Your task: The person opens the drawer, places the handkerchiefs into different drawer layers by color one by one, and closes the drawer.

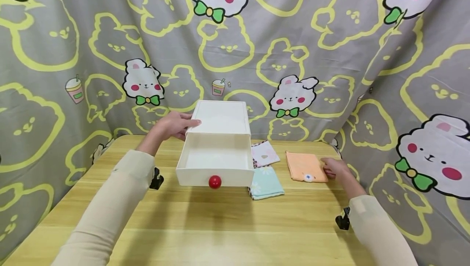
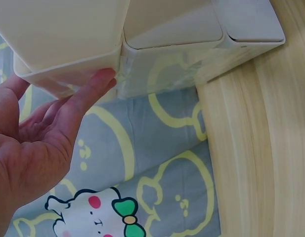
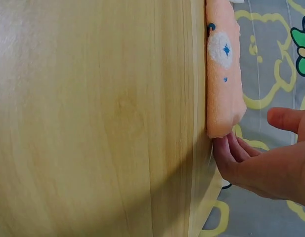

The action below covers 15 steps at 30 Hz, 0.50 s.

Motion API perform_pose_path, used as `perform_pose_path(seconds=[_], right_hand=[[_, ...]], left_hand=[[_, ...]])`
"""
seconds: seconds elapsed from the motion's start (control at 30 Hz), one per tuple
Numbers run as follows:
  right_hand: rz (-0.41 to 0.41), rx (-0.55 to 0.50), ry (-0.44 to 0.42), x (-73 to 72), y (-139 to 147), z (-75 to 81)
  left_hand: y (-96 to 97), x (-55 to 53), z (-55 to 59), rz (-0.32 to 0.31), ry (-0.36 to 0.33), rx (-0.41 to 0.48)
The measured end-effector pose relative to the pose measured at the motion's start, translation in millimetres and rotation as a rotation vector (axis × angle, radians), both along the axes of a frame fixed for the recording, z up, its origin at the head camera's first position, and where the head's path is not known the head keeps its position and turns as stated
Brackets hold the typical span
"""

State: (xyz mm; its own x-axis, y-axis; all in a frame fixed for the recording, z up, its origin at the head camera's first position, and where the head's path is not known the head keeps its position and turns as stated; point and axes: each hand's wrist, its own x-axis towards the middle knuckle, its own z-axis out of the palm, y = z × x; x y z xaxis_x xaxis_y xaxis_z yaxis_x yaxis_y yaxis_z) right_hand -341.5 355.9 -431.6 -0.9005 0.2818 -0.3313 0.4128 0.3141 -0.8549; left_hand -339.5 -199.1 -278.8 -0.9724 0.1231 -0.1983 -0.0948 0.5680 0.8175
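Head view: orange cloth (image 1: 305, 165) lies left of right hand (image 1: 337, 168), fingertips at its edge, thumb apart; left hand (image 1: 174, 125) grips drawer unit (image 1: 221, 117).

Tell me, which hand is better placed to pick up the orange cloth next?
Probably the right hand: its fingertips are right at the edge of the orange cloth, with the thumb held apart. The left hand is busy gripping the white drawer box, on the side away from the cloth.

Lt beige sleeves (image 1: 116, 194), blk wrist mounts (image 1: 156, 179)
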Motion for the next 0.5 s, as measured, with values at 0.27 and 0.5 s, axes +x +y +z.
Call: perform_pose_path(seconds=[0.27,0.5], right_hand=[[0.034,0.001,-0.054,-2.0,-1.9,1.4],[0.041,0.023,-0.042,-4.3,-2.1,-2.2]], left_hand=[[-0.1,-0.6,-1.2,-0.006,0.007,0.019],[-1.2,-0.6,-0.9,0.000,0.005,0.021]])
